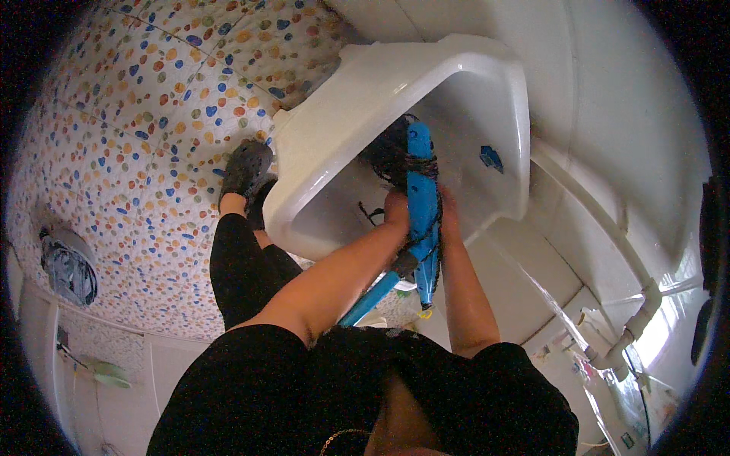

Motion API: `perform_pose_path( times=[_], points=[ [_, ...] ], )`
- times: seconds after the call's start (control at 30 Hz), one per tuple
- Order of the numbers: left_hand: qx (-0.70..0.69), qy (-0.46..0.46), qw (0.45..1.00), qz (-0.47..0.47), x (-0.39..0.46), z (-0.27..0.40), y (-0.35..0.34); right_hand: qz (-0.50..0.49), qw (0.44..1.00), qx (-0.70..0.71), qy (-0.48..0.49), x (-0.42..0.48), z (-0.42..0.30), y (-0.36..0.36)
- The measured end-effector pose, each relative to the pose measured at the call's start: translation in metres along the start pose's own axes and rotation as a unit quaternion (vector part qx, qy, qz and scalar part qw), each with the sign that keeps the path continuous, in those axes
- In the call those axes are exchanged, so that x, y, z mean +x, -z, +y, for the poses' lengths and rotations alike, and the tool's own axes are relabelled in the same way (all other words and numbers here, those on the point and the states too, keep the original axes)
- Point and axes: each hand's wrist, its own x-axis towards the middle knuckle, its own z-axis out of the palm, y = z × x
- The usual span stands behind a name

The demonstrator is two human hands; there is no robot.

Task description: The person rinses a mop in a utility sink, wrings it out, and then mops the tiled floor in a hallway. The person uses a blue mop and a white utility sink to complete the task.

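A blue broom head [423,211] with dark fibres wound around it stands over a white ceramic basin [336,142]. Its blue handle [370,299] slants down towards my waist. Black bristles or fibres [390,151] spread out on the head's left, inside the basin. Against the left side of the head is my left hand [396,208], its fingers mostly hidden. My right hand [449,206] is at the opposite side, blurred and partly covered by the head. Whether either is closed around the fibres cannot be made out. A small dark-blue piece [491,158] lies on the basin's inner wall.
Pebble-patterned tiles [142,142] cover the floor at left, where a bin with a grey liner [71,268] stands. My dark clog [248,165] is close to the basin. A pale pipe [641,313] runs along the right wall, with what looks like a water stream [547,293] near it.
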Motion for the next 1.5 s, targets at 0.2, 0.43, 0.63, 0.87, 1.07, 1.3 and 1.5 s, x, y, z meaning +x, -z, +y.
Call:
perform_pose_path(
  times=[0.2,0.43,0.63,0.87,1.07,1.3,1.5],
  points=[
    [0.05,-0.088,0.994,0.03,-0.003,-0.002,0.003,-0.048,0.984,-0.173,0.003,-0.002,-0.043,0.004],
    [0.033,-0.108,0.993,-0.028,0.003,0.007,0.019,-0.113,0.885,0.389,-0.23,-0.014,-0.12,0.004],
    [-0.456,0.038,0.876,-0.151,0.011,0.004,0.023,-0.079,0.935,0.318,-0.132,-0.031,-0.122,0.012],
    [-0.495,0.17,0.799,-0.297,-0.013,0.032,0.033,0.084,0.988,0.038,-0.124,-0.06,-0.1,0.011],
    [-0.387,0.152,0.875,-0.249,0.002,0.014,0.037,0.028,0.993,0.088,-0.071,-0.034,-0.077,-0.003],
    [-0.329,0.115,0.919,-0.185,0.006,0.007,0.064,0.004,0.88,0.419,-0.222,-0.05,-0.052,0.02],
    [-0.315,0.104,0.926,-0.178,-0.013,0.018,0.064,-0.169,0.897,0.353,-0.207,-0.078,0.013,0.004]
  ],
)
